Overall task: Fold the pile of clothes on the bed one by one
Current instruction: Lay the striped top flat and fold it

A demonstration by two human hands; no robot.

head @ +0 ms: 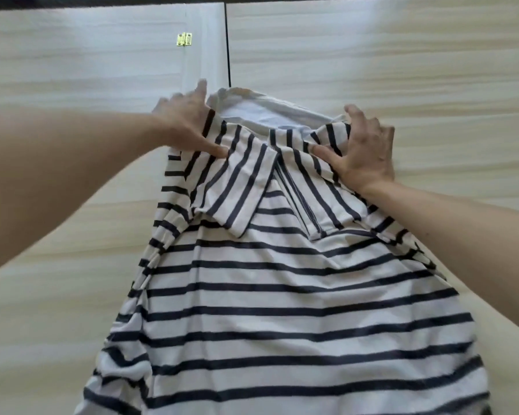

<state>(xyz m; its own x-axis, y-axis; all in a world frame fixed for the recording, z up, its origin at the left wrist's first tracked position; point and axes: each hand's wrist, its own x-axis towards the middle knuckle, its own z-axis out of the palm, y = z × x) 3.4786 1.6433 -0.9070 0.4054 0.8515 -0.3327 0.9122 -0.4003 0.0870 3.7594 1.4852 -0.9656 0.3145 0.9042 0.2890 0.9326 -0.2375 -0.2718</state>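
Observation:
A white T-shirt with dark navy stripes lies lengthwise on the bed, collar at the far end. Both short sleeves are folded inward over the chest and meet near the middle. My left hand grips the left shoulder, thumb pressing on the folded left sleeve. My right hand grips the right shoulder, thumb on the folded right sleeve. The shirt's hem runs out of view at the bottom edge. No other clothes of the pile are in view.
The bed's pale cream striped sheet surrounds the shirt on both sides. Beyond the collar stands a light wood-grain wardrobe with a white door and a brass hinge.

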